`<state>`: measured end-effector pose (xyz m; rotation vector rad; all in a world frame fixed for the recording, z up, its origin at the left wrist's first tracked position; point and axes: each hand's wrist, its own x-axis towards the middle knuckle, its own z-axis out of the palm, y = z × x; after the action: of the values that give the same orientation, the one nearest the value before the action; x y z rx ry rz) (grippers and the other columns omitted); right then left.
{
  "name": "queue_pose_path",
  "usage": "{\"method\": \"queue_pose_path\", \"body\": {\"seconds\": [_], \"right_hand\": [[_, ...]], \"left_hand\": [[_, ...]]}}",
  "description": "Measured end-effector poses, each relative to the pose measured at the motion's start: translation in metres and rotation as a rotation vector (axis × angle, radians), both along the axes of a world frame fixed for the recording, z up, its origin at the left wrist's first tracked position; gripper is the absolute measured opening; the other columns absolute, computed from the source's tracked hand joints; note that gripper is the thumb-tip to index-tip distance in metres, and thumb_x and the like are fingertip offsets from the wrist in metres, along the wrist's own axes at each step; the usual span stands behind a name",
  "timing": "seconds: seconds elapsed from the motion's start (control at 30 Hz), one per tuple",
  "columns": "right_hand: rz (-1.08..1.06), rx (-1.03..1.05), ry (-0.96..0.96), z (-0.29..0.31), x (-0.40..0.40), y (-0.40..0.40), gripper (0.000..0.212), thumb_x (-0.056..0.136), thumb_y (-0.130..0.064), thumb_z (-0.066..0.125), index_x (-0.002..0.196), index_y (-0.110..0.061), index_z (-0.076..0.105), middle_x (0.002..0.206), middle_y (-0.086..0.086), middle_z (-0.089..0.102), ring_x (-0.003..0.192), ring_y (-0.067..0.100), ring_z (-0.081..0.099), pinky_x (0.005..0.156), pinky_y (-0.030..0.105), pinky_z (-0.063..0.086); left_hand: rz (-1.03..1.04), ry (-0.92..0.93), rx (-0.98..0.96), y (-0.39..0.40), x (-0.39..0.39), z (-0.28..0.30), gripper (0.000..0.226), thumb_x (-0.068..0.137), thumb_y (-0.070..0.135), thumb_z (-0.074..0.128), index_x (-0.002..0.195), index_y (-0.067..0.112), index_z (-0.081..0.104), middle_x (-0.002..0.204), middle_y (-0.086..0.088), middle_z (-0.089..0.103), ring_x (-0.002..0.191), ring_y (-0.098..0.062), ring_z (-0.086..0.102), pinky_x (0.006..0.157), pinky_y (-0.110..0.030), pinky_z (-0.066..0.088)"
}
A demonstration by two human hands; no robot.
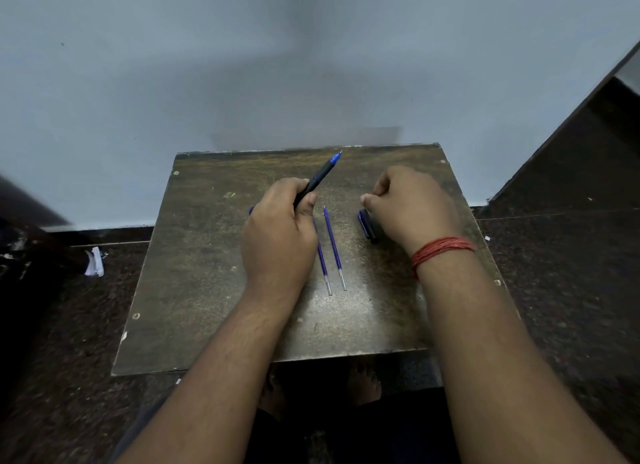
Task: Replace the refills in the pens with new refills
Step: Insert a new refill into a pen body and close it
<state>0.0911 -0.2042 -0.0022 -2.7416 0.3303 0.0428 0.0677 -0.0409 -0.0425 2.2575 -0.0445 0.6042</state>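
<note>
My left hand (pixel 277 235) grips a dark pen (pixel 320 176) with a blue tip; the pen points up and to the right, uncapped. Two blue refills lie side by side on the small wooden table (pixel 207 273): one refill (pixel 334 249) fully in view, the other refill (pixel 322 263) partly under my left hand. My right hand (pixel 412 204) hovers with its fingers curled shut, nothing visible in them. Just below its thumb a dark blue pen cap (pixel 367 224) lies on the table. A bit of blue (pixel 250 210) peeks out left of my left hand.
The table stands against a pale blue wall (pixel 242 65). Dark speckled floor (pixel 554 273) surrounds it. Crumpled white paper (pixel 94 262) lies on the floor at the left. My bare feet (pixel 363 384) show under the table's near edge.
</note>
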Motion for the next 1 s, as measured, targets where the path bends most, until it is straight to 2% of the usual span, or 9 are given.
{"method": "queue_pose_path", "body": {"seconds": [0.07, 0.17, 0.27, 0.33, 0.47, 0.57, 0.63, 0.83, 1.0], "right_hand": [[0.038, -0.068, 0.081, -0.005, -0.001, 0.007, 0.023, 0.091, -0.040, 0.064, 0.099, -0.019, 0.061, 0.098, 0.003, 0.065, 0.091, 0.026, 0.060, 0.075, 0.034, 0.048], [0.077, -0.117, 0.095, -0.012, 0.000, 0.014, 0.014, 0.091, -0.028, 0.062, 0.098, -0.017, 0.061, 0.099, 0.007, 0.065, 0.084, 0.027, 0.055, 0.070, 0.032, 0.043], [0.075, -0.040, 0.043, -0.016, 0.002, 0.015, 0.012, 0.091, -0.027, 0.059, 0.097, -0.017, 0.062, 0.097, 0.004, 0.064, 0.083, 0.024, 0.055, 0.071, 0.032, 0.045], [0.029, 0.188, -0.088, -0.017, 0.006, 0.013, 0.009, 0.090, -0.027, 0.060, 0.092, -0.019, 0.063, 0.089, -0.001, 0.063, 0.081, 0.020, 0.059, 0.073, 0.032, 0.049], [-0.137, 0.913, -0.377, -0.008, 0.012, 0.009, 0.006, 0.091, -0.019, 0.069, 0.089, -0.019, 0.063, 0.074, -0.002, 0.062, 0.065, 0.009, 0.062, 0.060, 0.025, 0.048], [-0.268, 1.303, -0.462, -0.008, 0.013, 0.006, 0.008, 0.093, -0.018, 0.068, 0.090, -0.016, 0.060, 0.088, 0.011, 0.066, 0.074, 0.017, 0.066, 0.058, 0.026, 0.050], [-0.314, 1.441, -0.493, -0.009, 0.014, 0.005, 0.009, 0.094, -0.017, 0.067, 0.091, -0.014, 0.059, 0.096, 0.018, 0.064, 0.072, 0.016, 0.065, 0.058, 0.025, 0.051], [-0.326, 1.470, -0.568, -0.006, 0.014, 0.005, 0.010, 0.094, -0.015, 0.066, 0.090, -0.013, 0.058, 0.089, 0.015, 0.062, 0.067, 0.013, 0.063, 0.060, 0.026, 0.052], [-0.248, 1.400, -0.518, -0.006, 0.012, 0.009, 0.010, 0.094, -0.014, 0.066, 0.090, -0.014, 0.057, 0.087, 0.014, 0.064, 0.071, 0.016, 0.063, 0.064, 0.027, 0.053]], "left_hand": [[-0.005, -0.004, -0.007, 0.001, 0.001, -0.001, 0.008, 0.097, 0.020, 0.060, 0.102, 0.021, 0.066, 0.086, 0.018, 0.056, 0.076, -0.003, 0.049, 0.060, -0.013, 0.032], [0.001, -0.007, -0.018, 0.002, 0.002, -0.003, 0.008, 0.097, 0.020, 0.060, 0.103, 0.020, 0.066, 0.086, 0.018, 0.056, 0.076, -0.005, 0.051, 0.063, -0.025, 0.035], [0.000, -0.008, -0.011, 0.001, 0.002, -0.002, 0.008, 0.097, 0.020, 0.061, 0.103, 0.020, 0.066, 0.086, 0.018, 0.056, 0.075, -0.004, 0.050, 0.062, -0.024, 0.033], [-0.010, -0.009, -0.004, 0.000, 0.001, -0.001, 0.008, 0.097, 0.020, 0.060, 0.103, 0.020, 0.066, 0.087, 0.019, 0.056, 0.076, -0.003, 0.050, 0.060, -0.019, 0.033], [-0.014, 0.003, 0.005, -0.001, -0.001, 0.001, 0.009, 0.098, 0.020, 0.061, 0.104, 0.019, 0.067, 0.088, 0.019, 0.057, 0.076, -0.002, 0.052, 0.062, -0.009, 0.032], [-0.043, 0.007, 0.018, -0.002, -0.001, 0.000, 0.010, 0.099, 0.020, 0.060, 0.105, 0.018, 0.067, 0.088, 0.017, 0.058, 0.076, -0.006, 0.054, 0.061, -0.015, 0.035], [-0.062, 0.008, 0.026, -0.003, 0.000, -0.001, 0.011, 0.099, 0.021, 0.059, 0.106, 0.018, 0.067, 0.088, 0.017, 0.058, 0.076, -0.007, 0.054, 0.061, -0.016, 0.036], [-0.086, 0.010, 0.051, -0.005, -0.002, -0.001, 0.012, 0.099, 0.021, 0.059, 0.106, 0.017, 0.068, 0.089, 0.018, 0.058, 0.076, -0.002, 0.052, 0.061, -0.012, 0.036], [-0.127, -0.008, 0.047, -0.006, -0.003, -0.001, 0.011, 0.098, 0.021, 0.061, 0.106, 0.017, 0.068, 0.094, 0.011, 0.067, 0.081, -0.008, 0.060, 0.067, -0.028, 0.049]]}}
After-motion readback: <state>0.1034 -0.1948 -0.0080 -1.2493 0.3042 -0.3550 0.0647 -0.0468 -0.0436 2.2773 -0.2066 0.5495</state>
